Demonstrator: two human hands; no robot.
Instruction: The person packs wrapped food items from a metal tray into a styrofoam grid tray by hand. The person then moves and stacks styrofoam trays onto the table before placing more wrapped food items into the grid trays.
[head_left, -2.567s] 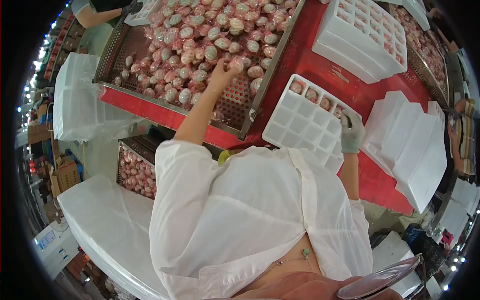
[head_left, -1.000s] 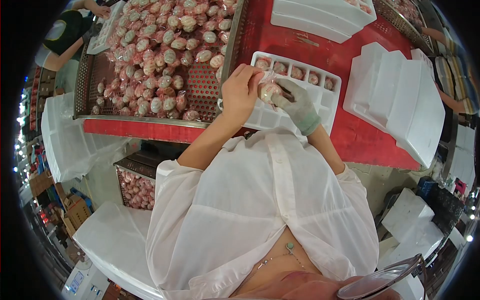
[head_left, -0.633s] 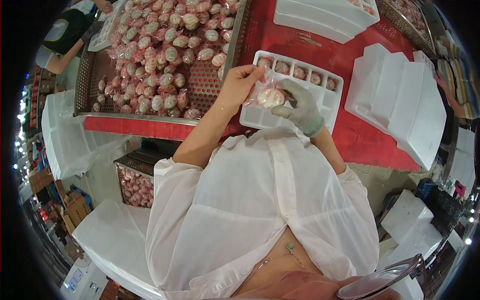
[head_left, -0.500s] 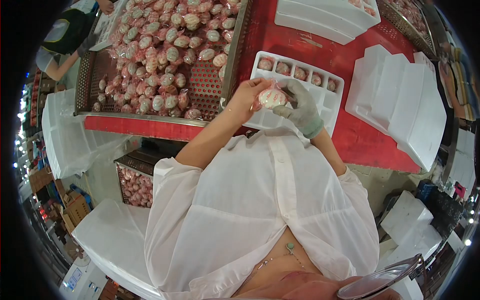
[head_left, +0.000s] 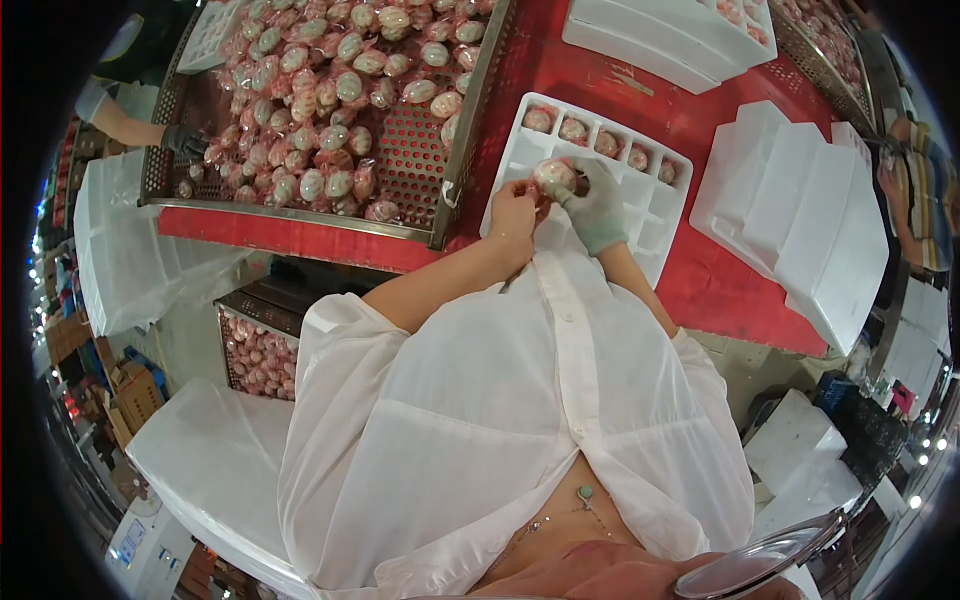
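Observation:
My gloved right hand [head_left: 597,208] grips a plastic-wrapped egg [head_left: 555,176] with red print, its thumb and fingers around the side. Below and left of the egg, my bare left hand [head_left: 517,218] has its fingers closed at the wrapper's edge. Both hands are over a white foam tray [head_left: 664,208] with compartments. Its far row holds several wrapped eggs [head_left: 573,130], and the nearer compartments that show are bare. My hands and forearms hide part of the tray.
Left of the tray, a perforated metal bin [head_left: 448,190] holds many wrapped eggs. A co-worker's gloved hand [head_left: 183,141] reaches into its left side. Stacked white foam trays [head_left: 790,215] stand at right, more foam trays [head_left: 660,45] at the back, on the red table [head_left: 735,290].
The egg has turned and moved slightly up and right. My left hand has shifted lower, to beneath the egg's left side. The co-worker's gloved hand has come down into the bin.

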